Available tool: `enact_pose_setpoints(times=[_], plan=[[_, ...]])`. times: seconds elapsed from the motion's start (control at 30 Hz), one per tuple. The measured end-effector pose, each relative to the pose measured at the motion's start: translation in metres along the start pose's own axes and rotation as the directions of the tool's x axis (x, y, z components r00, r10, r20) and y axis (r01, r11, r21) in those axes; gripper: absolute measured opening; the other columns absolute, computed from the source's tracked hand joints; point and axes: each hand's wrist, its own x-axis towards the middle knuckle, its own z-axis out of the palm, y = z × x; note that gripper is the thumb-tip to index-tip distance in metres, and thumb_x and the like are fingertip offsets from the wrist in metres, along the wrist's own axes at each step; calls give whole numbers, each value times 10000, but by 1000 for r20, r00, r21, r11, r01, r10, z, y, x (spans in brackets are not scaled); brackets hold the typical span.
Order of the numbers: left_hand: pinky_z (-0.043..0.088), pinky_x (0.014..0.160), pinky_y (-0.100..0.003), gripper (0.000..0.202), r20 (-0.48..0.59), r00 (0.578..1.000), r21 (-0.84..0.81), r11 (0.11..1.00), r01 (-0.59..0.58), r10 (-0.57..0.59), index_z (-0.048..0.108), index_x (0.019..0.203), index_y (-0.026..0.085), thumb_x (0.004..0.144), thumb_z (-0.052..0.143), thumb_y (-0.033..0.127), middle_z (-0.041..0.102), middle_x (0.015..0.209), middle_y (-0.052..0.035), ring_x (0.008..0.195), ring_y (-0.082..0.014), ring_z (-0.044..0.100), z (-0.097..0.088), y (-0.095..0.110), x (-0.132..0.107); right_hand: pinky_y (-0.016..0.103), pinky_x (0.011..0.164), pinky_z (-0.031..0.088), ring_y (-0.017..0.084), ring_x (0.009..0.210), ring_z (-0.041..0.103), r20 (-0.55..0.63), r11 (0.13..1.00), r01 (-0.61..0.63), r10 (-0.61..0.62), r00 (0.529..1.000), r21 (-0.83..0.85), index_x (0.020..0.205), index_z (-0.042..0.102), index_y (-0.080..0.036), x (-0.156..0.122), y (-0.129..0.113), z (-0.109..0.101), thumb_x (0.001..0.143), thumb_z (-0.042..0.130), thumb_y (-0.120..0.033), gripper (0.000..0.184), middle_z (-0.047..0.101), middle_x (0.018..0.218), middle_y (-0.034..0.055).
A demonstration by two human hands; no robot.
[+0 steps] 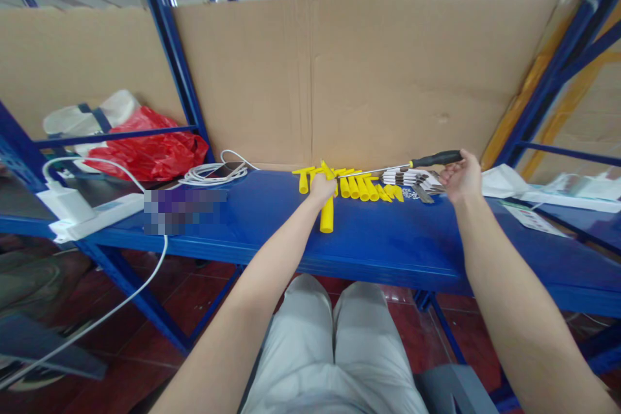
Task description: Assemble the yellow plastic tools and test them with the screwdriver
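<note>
My left hand (323,188) is closed around a yellow plastic tool with a round handle (326,217) and a flared head, held over the blue shelf. The fingers of my right hand (463,179) grip the end of a black-handled screwdriver (434,159). Its long shaft runs left to the head of the yellow tool; the contact at the tip is too small to make out. Beside my left hand lies a row of several similar yellow handles (363,189), with loose flat yellow pieces (385,193) to their right. Near my right hand are striped white pieces (405,176) and a flat metal piece (424,193).
A cardboard sheet (388,77) stands behind the blue shelf (272,213). To the left are a red plastic bag (150,145), a coiled white cable (213,174) and a power strip (104,217). White packaging (504,180) and a printed card (536,218) lie at right.
</note>
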Motion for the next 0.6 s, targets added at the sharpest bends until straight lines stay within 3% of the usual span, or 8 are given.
enact_pose_setpoints(times=[0.1,0.3,0.5,0.6], plan=[[474,602,-222,160,-1,1000,0,1000,-1,1,673,770,129,783,516,103,647,587,-48,625,-177,668,0,0,0,190,295,182,78,327,205,-7,1000,-13,13,1000,2,579,233,-221,-2,1,1,937,458,-325,435,206,397,-72],[461,586,-217,143,-6,1000,-5,1000,4,-4,663,761,129,788,524,108,621,555,-31,593,-166,649,-1,3,-2,175,305,188,68,340,165,51,999,32,-33,998,21,596,180,-214,1,2,-3,926,547,-431,538,167,405,-90],[454,557,-220,159,2,1000,26,1000,1,-1,667,781,117,793,509,106,633,584,-45,575,-167,641,-2,4,-3,174,325,254,88,362,306,67,998,-1,-2,998,56,634,399,-220,-11,-6,2,979,372,-316,359,330,429,-53],[463,568,-221,168,7,1000,28,1000,-10,10,674,800,112,802,506,112,652,609,-54,584,-166,649,-1,3,-3,178,339,278,85,378,356,86,999,25,-28,996,34,648,435,-214,-11,-6,3,965,412,-298,328,418,462,-35]])
